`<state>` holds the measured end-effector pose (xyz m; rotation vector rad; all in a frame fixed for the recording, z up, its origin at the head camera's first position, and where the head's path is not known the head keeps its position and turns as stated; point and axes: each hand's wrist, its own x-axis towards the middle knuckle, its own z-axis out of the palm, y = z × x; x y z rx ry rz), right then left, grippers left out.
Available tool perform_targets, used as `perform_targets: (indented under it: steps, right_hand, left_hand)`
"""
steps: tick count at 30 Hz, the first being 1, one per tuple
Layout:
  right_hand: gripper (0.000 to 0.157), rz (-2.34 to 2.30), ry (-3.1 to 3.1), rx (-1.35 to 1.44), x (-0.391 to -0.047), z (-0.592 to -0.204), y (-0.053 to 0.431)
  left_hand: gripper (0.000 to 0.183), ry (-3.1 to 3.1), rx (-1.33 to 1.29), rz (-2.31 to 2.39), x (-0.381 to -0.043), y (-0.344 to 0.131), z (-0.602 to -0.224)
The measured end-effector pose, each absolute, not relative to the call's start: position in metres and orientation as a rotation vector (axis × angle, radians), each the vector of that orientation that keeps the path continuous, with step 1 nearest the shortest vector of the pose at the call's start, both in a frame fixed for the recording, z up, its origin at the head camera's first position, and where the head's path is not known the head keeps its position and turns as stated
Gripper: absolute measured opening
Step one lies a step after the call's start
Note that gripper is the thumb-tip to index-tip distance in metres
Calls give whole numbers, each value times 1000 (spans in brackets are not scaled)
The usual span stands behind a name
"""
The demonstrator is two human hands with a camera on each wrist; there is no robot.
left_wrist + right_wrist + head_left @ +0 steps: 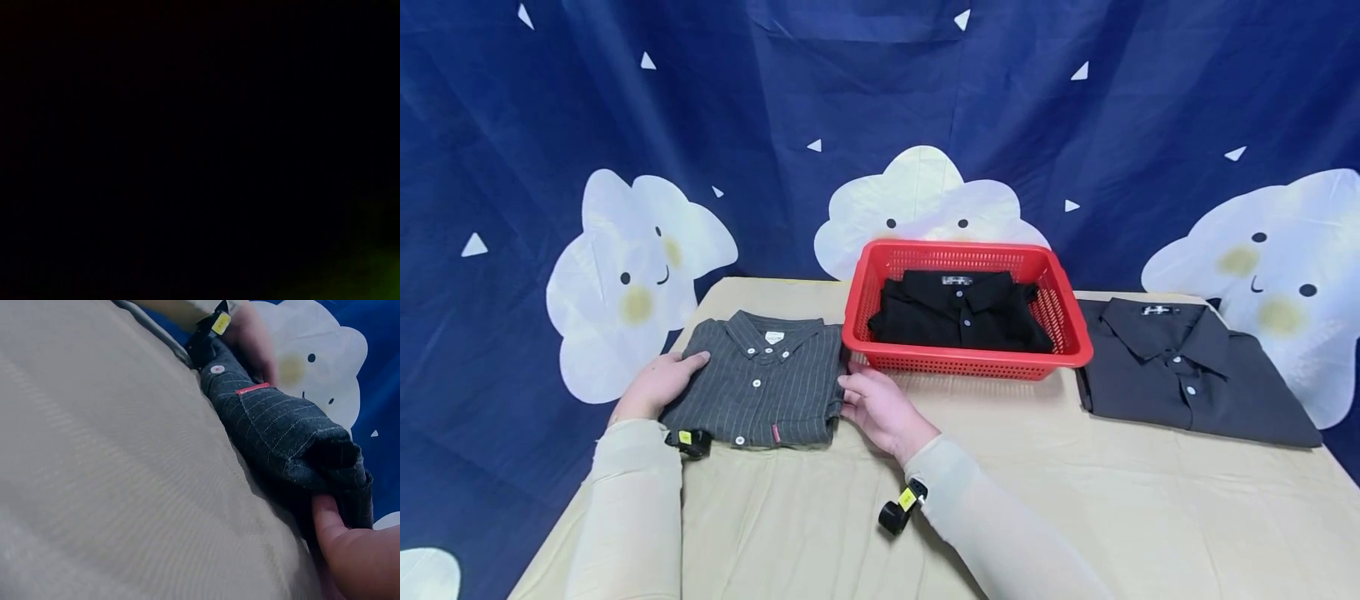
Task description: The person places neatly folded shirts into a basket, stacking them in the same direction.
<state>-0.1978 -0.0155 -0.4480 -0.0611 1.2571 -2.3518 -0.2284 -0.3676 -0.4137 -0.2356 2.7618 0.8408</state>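
A folded dark grey pinstriped shirt (756, 383) with white buttons and a small red tab lies at the left of the table. My left hand (658, 383) grips its left edge, thumb on top and the other fingers mostly hidden. At the opposite edge my right hand (880, 408) holds the fabric, beside the near left corner of the red basket. The right wrist view shows the right thumb (328, 522) against the side of the folded layers of the striped shirt (281, 428). The left wrist view is almost wholly black.
Inside the red plastic basket (962, 360) lies a folded black shirt (932, 312). To its right, a folded dark charcoal shirt (1195, 375) rests on the beige-covered table (1075, 492). A blue curtain (760, 100) with white clouds hangs behind.
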Motion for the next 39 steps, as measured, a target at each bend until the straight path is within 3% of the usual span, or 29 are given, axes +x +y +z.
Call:
perform_targets:
  steps: [8, 22, 25, 28, 39]
  right_hand:
    - [57, -2323, 1292, -94, -203, -445, -14]
    - [52, -2264, 1486, -123, -211, -445, -35]
    - [59, -2271, 1512, -149, -212, -446, -41]
    - [66, -2248, 1562, -171, -212, -448, -44]
    - [64, -2152, 1649, -298, -209, -448, -43]
  left_hand:
    - [96, 2580, -271, 1098, -228, -366, -412]
    - [86, 2357, -142, 1423, -222, -367, -410]
    - [85, 2342, -126, 1442, -220, -367, -408]
    - [82, 2341, -102, 1445, -219, -369, -405]
    - [55, 2283, 48, 1641, -211, -370, -396]
